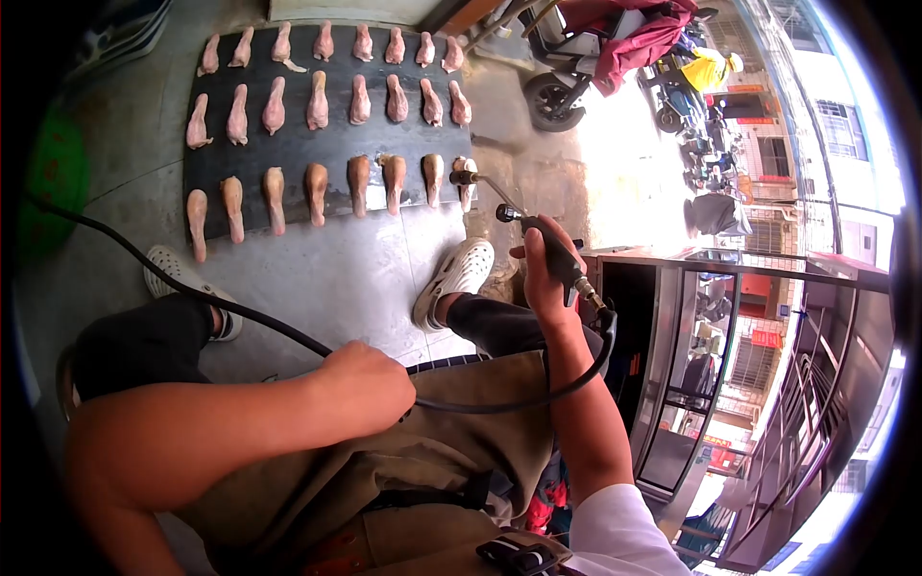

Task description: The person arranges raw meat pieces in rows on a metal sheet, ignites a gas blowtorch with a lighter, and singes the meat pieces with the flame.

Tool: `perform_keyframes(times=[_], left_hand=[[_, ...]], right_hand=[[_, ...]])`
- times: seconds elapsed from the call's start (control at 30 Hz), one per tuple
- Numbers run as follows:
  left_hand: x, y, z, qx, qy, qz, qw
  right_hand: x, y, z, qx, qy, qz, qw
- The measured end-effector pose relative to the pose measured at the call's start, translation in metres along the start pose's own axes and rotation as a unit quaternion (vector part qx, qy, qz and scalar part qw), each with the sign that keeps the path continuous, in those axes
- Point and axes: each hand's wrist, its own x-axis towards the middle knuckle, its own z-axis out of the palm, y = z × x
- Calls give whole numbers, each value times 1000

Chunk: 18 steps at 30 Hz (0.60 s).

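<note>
My right hand [545,278] is wrapped round the dark handle of a gas torch [555,252]. The torch's brass nozzle [464,178] sits over the rightmost piece of the nearest row and partly covers it; no flame is clearly visible. A black hose [259,317] runs from the torch handle, across my lap, to my closed left hand [367,382], then off to the left. Three rows of chicken drumsticks [317,100] lie on a dark board [259,163]. Drumsticks in the nearest row [316,192] look browner than the pale pink ones behind.
My white clogs [455,284] rest on the grey floor just before the board. A green round object [56,187] is at the left. A parked scooter [562,91] stands beyond the board at the right. Nearer on the right is a metal-framed glass cabinet [687,355].
</note>
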Motion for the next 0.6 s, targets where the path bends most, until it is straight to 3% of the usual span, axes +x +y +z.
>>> perform_keyframes(times=[0.2, 0.4, 0.53, 0.6], left_hand=[[2, -1, -2, 1, -16, -2, 1000], [5, -2, -4, 12, -24, -7, 1000], [10, -3, -5, 26, -40, -14, 999], [15, -4, -9, 28, -65, -19, 997]], right_hand=[[-10, 5, 2, 8, 8, 8, 1000], [-12, 13, 4, -59, -55, -52, 995], [-2, -4, 8, -128, -83, -221, 963], [4, -17, 10, -150, -134, -231, 952]])
